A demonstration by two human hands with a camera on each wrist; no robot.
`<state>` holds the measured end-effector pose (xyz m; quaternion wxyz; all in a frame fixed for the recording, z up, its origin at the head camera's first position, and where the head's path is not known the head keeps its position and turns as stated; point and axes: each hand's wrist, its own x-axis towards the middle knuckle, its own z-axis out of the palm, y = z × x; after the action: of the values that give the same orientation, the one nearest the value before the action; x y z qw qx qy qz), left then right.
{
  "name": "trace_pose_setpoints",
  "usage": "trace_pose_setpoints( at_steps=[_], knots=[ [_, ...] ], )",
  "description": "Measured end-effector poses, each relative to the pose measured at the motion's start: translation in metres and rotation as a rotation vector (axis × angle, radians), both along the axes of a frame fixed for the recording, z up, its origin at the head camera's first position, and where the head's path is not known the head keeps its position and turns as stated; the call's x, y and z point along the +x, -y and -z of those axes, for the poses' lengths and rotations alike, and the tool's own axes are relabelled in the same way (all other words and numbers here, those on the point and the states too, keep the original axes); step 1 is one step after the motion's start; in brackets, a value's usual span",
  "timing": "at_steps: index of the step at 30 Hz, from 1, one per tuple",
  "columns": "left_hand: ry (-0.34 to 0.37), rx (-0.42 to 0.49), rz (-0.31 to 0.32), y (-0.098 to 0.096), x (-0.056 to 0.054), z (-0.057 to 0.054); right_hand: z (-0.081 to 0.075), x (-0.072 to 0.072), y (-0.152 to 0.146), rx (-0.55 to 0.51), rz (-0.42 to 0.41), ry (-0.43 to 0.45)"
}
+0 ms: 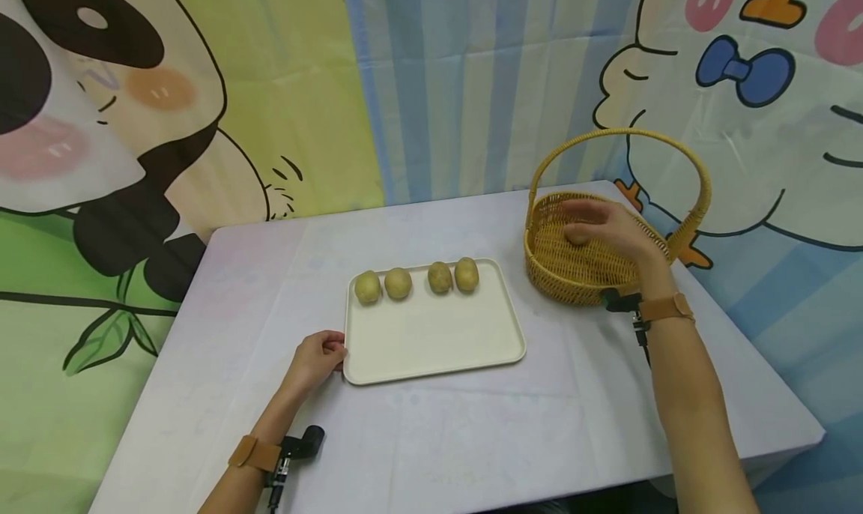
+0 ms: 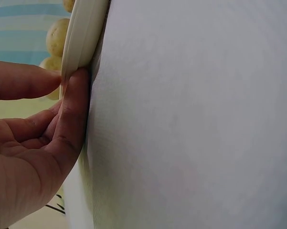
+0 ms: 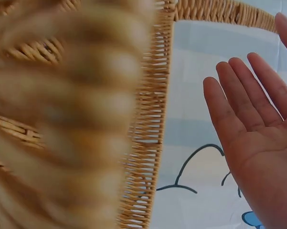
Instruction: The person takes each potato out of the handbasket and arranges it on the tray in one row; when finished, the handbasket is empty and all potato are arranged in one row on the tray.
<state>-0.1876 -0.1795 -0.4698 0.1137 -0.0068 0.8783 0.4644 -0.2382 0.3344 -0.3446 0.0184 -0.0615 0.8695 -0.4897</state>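
Several round, yellowish potatoes (image 1: 398,283) sit in a row along the far side of a cream rectangular tray (image 1: 434,334). At the tray's near left corner, my left hand (image 1: 315,363) pinches the rim; in the left wrist view the thumb is on top and a finger (image 2: 74,109) lies under the edge. My right hand (image 1: 610,229) is over the woven basket (image 1: 562,285), inside its tall handle (image 1: 627,132). In the right wrist view, this hand (image 3: 262,143) has straight fingers and a bare palm, above the blurred basket rim. The basket's floor is partly hidden by the hand.
A white cloth covers the table (image 1: 431,439). The basket stands at the back right, near the table's right edge, with its handle upright. Printed curtains (image 1: 458,87) hang behind and beside the table. Each wrist wears a strapped camera with a cable.
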Motion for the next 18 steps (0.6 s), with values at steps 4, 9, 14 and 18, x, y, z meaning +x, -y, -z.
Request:
trace_pose_setpoints(
  at_steps=[4,9,14,18],
  knots=[
    [0.001,0.003,-0.004,0.0,0.0,0.0,0.002,-0.009,-0.011,0.031,0.029,-0.011],
    [0.002,0.004,-0.005,0.0,-0.001,0.0,0.001,-0.019,-0.018,0.051,0.039,-0.049],
    [0.006,0.003,-0.005,0.0,-0.001,-0.001,-0.002,-0.025,-0.019,0.029,0.078,-0.008],
    [0.0,0.001,-0.007,0.0,0.001,0.0,0.004,-0.031,-0.022,0.042,0.099,0.015]
  ],
)
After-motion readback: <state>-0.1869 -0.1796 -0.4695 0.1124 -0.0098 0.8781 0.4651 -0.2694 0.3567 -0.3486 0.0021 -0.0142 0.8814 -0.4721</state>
